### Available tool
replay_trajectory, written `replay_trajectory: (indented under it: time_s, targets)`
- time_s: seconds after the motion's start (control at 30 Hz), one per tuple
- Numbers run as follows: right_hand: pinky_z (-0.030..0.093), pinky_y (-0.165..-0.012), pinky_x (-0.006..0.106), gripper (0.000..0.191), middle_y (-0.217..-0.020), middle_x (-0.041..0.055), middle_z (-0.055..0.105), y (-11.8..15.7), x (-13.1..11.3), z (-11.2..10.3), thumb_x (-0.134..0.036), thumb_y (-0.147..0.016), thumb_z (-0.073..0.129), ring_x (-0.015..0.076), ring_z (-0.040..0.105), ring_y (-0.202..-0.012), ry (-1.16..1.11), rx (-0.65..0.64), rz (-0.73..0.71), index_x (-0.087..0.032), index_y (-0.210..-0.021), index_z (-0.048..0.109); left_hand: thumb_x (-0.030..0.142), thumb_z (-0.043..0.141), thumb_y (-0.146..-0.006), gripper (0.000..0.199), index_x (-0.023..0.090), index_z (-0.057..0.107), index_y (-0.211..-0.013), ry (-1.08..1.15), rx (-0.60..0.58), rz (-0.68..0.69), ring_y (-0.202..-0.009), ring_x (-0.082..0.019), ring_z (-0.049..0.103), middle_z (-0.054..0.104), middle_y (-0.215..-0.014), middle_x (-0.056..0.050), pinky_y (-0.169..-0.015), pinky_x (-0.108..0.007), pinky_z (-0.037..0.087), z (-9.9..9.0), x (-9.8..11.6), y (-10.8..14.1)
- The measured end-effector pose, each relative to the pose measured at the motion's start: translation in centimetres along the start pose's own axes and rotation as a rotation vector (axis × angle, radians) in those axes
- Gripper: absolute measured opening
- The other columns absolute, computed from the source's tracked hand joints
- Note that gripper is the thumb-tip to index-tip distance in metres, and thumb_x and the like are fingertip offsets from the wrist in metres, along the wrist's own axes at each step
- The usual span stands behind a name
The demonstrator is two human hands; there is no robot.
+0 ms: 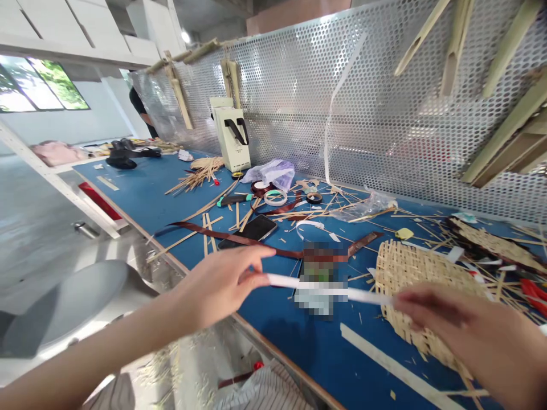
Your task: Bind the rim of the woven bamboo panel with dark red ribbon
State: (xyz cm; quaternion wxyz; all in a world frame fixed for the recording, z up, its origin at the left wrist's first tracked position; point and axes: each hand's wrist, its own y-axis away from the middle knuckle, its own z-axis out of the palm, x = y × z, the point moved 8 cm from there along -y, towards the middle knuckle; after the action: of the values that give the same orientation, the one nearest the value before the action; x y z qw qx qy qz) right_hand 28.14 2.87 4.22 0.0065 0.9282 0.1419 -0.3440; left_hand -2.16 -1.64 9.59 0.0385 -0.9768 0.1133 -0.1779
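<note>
A narrow white strip [363, 294] is stretched between my two hands above the blue table. Its left end is pinched between thumb and fingers of my left hand [226, 282]. My right hand [461, 324], a little blurred, grips the other end. Under the right hand lies a woven bamboo piece [410, 273], partly covered by it. Behind the strip a brown ribbon [239, 236] runs across the table, and a pixelated patch hides what lies below the strip's middle. A flat pale strip [384, 361] rests near the table's front edge.
Beyond my left hand lie a dark phone [258, 229], a green-and-black cutter [235, 199] and a tape roll [276, 197]. Loose bamboo strips [199, 176] litter the blue table [141, 196]. A cream bag [233, 136] stands against the perforated metal panel [290, 97]. A grey stool [94, 296] is at left.
</note>
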Motion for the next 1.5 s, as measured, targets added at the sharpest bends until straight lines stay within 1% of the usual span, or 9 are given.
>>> replay_trajectory:
  time_s: [0.07, 0.2, 0.3, 0.43, 0.63, 0.93, 1.07, 1.23, 1.5]
  targets:
    - [0.043, -0.044, 0.019, 0.026, -0.059, -0.0013, 0.059, -3.1, -2.2, -0.2, -0.048, -0.076, 0.057, 0.0138, 0.058, -0.053, -0.03, 0.008, 0.012, -0.023, -0.074, 0.064, 0.037, 0.052, -0.085, 0.03, 0.025, 0.055, -0.112, 0.025, 0.035, -0.064, -0.072, -0.014, 0.063, 0.068, -0.085, 0.001, -0.067, -0.025, 0.045, -0.6, -1.5, -2.5]
    - [0.041, -0.05, 0.018, 0.012, -0.066, -0.0003, 0.062, -8.3, -5.3, 2.3, -0.025, -0.083, 0.054, 0.0115, 0.059, -0.056, -0.02, -0.163, 0.04, -0.018, -0.075, 0.059, 0.04, 0.056, -0.081, 0.034, 0.019, 0.056, -0.107, -0.043, -0.029, -0.073, -0.068, -0.015, 0.062, 0.069, -0.079, 0.0, -0.058, -0.023, 0.04, -0.2, -4.2, -6.5]
    - [0.038, -0.05, 0.019, 0.013, -0.063, 0.0007, 0.062, -10.8, -5.1, 4.2, -0.023, -0.085, 0.054, 0.0119, 0.059, -0.056, 0.156, -0.217, 0.097, -0.017, -0.075, 0.058, 0.041, 0.057, -0.08, 0.034, 0.019, 0.055, -0.106, -0.135, -0.08, -0.067, -0.072, -0.017, 0.063, 0.069, -0.082, -0.001, -0.057, -0.023, 0.037, 0.8, -5.9, -7.8]
    - [0.037, -0.052, 0.021, 0.02, -0.062, 0.0031, 0.063, -12.7, -4.3, 6.1, -0.024, -0.082, 0.06, 0.0122, 0.055, -0.052, 0.224, -0.261, 0.091, -0.014, -0.065, 0.06, 0.042, 0.059, -0.079, 0.035, 0.018, 0.055, -0.104, -0.202, -0.106, -0.042, -0.078, -0.019, 0.063, 0.07, -0.085, -0.002, -0.061, -0.024, 0.037, 2.6, -6.9, -8.5]
    - [0.035, -0.051, 0.022, 0.032, -0.051, 0.0022, 0.058, -12.8, -3.9, 7.9, -0.033, -0.078, 0.066, 0.013, 0.053, -0.048, 0.26, -0.335, 0.092, -0.015, -0.051, 0.061, 0.035, 0.06, -0.079, 0.029, 0.018, 0.056, -0.102, -0.247, -0.148, -0.019, -0.075, -0.02, 0.062, 0.069, -0.075, -0.001, -0.057, -0.025, 0.036, 3.8, -7.2, -9.2]
    - [0.035, -0.049, 0.022, 0.034, -0.047, 0.0021, 0.054, -13.0, -4.1, 8.5, -0.036, -0.077, 0.065, 0.0135, 0.053, -0.049, 0.3, -0.348, 0.08, -0.016, -0.05, 0.062, 0.039, 0.063, -0.076, 0.031, 0.02, 0.056, -0.1, -0.325, -0.189, -0.026, -0.077, -0.021, 0.062, 0.068, -0.084, -0.004, -0.055, -0.025, 0.035, 4.6, -7.5, -9.4]
    - [0.034, -0.049, 0.023, 0.035, -0.051, 0.0029, 0.056, -13.4, -4.3, 8.5, -0.04, -0.076, 0.065, 0.015, 0.056, -0.054, 0.341, -0.316, 0.068, -0.017, -0.05, 0.062, 0.04, 0.062, -0.077, 0.032, 0.019, 0.056, -0.1, -0.352, -0.207, -0.037, -0.079, -0.022, 0.063, 0.068, -0.086, -0.005, -0.055, -0.024, 0.036, 5.1, -7.7, -9.7]
    - [0.037, -0.051, 0.024, 0.024, -0.063, 0.0054, 0.061, -13.5, -4.2, 8.6, -0.039, -0.073, 0.068, 0.0196, 0.061, -0.066, 0.402, -0.272, 0.104, -0.017, -0.062, 0.066, 0.043, 0.062, -0.076, 0.035, 0.019, 0.055, -0.101, -0.392, -0.233, -0.046, -0.078, -0.024, 0.063, 0.067, -0.084, -0.006, -0.055, -0.025, 0.038, 5.5, -7.8, -9.9]
    - [0.045, -0.066, 0.035, 0.023, -0.087, 0.0115, 0.063, -12.8, -5.3, 7.8, -0.038, -0.073, 0.069, 0.0298, 0.061, -0.085, 0.476, -0.184, 0.176, -0.016, -0.08, 0.066, 0.033, 0.059, -0.076, 0.025, 0.017, 0.058, -0.095, -0.46, -0.268, -0.044, -0.081, -0.028, 0.064, 0.067, -0.081, -0.01, -0.06, -0.029, 0.042, 5.9, -7.1, -10.0]
